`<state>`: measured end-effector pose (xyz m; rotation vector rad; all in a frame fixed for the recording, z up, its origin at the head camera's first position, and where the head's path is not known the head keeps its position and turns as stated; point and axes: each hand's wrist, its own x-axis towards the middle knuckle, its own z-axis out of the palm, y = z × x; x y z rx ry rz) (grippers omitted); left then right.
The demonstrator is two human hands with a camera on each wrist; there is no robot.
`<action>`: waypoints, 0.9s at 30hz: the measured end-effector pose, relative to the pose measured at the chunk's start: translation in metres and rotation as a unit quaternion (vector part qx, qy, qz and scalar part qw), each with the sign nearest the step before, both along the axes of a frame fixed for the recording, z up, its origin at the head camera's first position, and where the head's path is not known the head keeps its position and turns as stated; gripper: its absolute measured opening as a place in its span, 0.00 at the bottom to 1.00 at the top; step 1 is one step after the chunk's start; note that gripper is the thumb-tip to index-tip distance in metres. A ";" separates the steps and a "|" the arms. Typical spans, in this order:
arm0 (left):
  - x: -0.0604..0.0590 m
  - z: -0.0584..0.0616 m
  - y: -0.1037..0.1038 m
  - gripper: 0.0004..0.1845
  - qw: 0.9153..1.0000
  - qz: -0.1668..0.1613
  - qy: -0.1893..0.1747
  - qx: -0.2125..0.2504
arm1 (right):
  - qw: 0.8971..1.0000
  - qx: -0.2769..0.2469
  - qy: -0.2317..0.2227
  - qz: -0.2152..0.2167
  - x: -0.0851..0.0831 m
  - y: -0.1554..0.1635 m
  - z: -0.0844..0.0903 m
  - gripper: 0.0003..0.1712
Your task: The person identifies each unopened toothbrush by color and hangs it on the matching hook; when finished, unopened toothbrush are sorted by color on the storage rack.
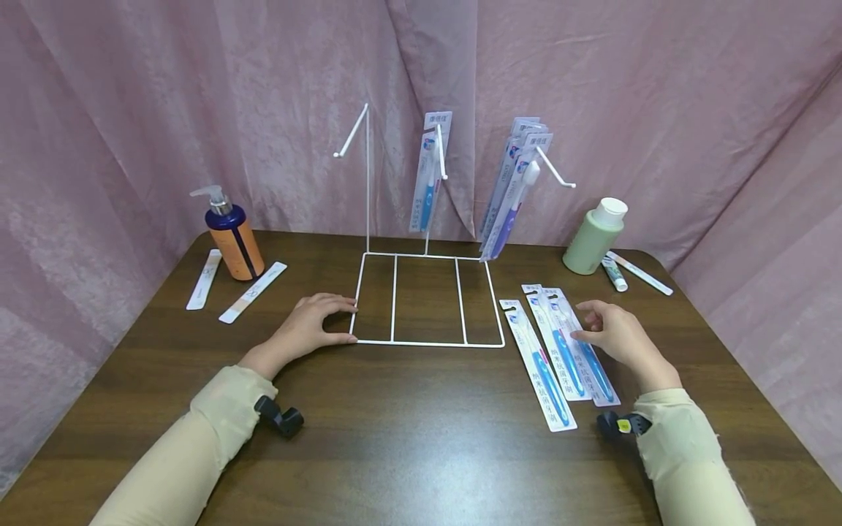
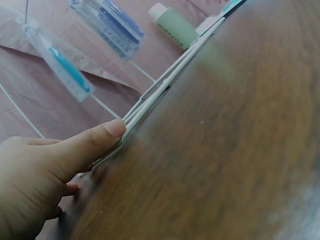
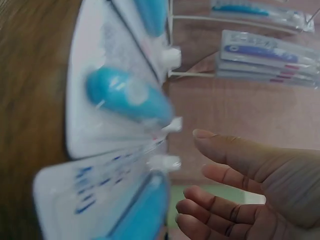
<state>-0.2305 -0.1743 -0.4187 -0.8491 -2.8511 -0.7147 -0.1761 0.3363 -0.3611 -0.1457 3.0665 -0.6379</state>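
Nearest the camera, two cream fabric sleeves reach over a dark brown wood-grain table (image 1: 421, 438) with a smooth, faintly glossy top, each forearm carrying a small black clip-like mount. The right hand (image 1: 618, 337) hovers low over three flat toothbrush packs (image 1: 559, 351), long white card-and-blister strips with blue handles, lying side by side and slightly fanned just right of the rack; its fingers are loosely curved and spread, gripping nothing, the fingertips close above the rightmost pack, though contact cannot be made out. The right wrist view shows the same relaxed, part-open fingers (image 3: 220, 182) beside the shiny plastic blisters. The left hand (image 1: 309, 325) lies palm down on the table at the near left corner of the wire rack (image 1: 427, 299), a thin white rod frame with a rectangular base split into three bays; the thumb and forefinger rest against the base wire without closing around it, and in the left wrist view the thumb (image 2: 95, 140) lies straight along the wire. Farther back, the rack's upright rods end in angled hooks: one pack hangs on the middle hook, several on the right, the left hook bare. Beyond stand an orange pump bottle (image 1: 230, 237) on the left and a pale green bottle (image 1: 595, 235) on the right, with slim flat strips beside each, before a pink draped curtain (image 1: 197, 109).
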 end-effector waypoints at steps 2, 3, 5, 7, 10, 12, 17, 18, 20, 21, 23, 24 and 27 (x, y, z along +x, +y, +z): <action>0.000 -0.001 0.000 0.31 1.000 0.001 0.000 0.000 | 1.000 -0.002 -0.013 -0.008 -0.002 0.003 -0.005 0.32; 0.000 -0.001 0.000 0.31 1.000 0.002 -0.001 0.000 | 1.000 -0.002 -0.019 -0.013 -0.002 0.004 -0.007 0.33; 0.000 -0.001 0.000 0.31 1.000 0.001 0.001 0.001 | 0.999 -0.003 -0.031 -0.020 -0.003 0.006 -0.010 0.32; 0.000 -0.002 0.000 0.31 1.000 0.001 0.001 0.001 | 0.999 -0.002 -0.039 -0.025 -0.004 0.007 -0.013 0.32; -0.001 -0.002 0.001 0.30 1.000 0.002 0.001 0.001 | 0.998 -0.004 -0.049 -0.031 -0.005 0.008 -0.016 0.31; -0.001 -0.002 0.001 0.30 1.000 0.003 0.000 0.001 | 0.998 -0.004 -0.055 -0.035 -0.005 0.007 -0.018 0.32; -0.001 -0.001 0.001 0.30 1.000 0.000 -0.004 0.005 | 0.996 -0.004 -0.079 -0.048 -0.007 0.005 -0.020 0.33; -0.001 -0.001 0.001 0.30 1.000 -0.001 -0.004 0.005 | 0.995 -0.005 -0.083 -0.050 -0.008 0.004 -0.020 0.33; -0.001 0.000 0.001 0.30 1.000 -0.002 -0.005 0.008 | 0.995 -0.004 -0.088 -0.055 -0.008 0.003 -0.019 0.34; 0.000 0.000 0.001 0.30 1.000 -0.001 -0.005 0.008 | 0.994 -0.003 -0.090 -0.058 -0.009 0.003 -0.019 0.34; 0.000 0.000 0.001 0.30 1.000 -0.001 -0.005 0.008 | 0.993 -0.001 -0.095 -0.063 -0.009 0.003 -0.018 0.34; -0.001 0.000 0.001 0.30 1.000 -0.001 -0.004 0.007 | 0.993 0.001 -0.096 -0.065 -0.009 0.003 -0.018 0.34; -0.001 0.000 0.001 0.30 1.000 0.000 -0.002 0.006 | 0.992 0.005 -0.104 -0.072 -0.009 0.003 -0.018 0.34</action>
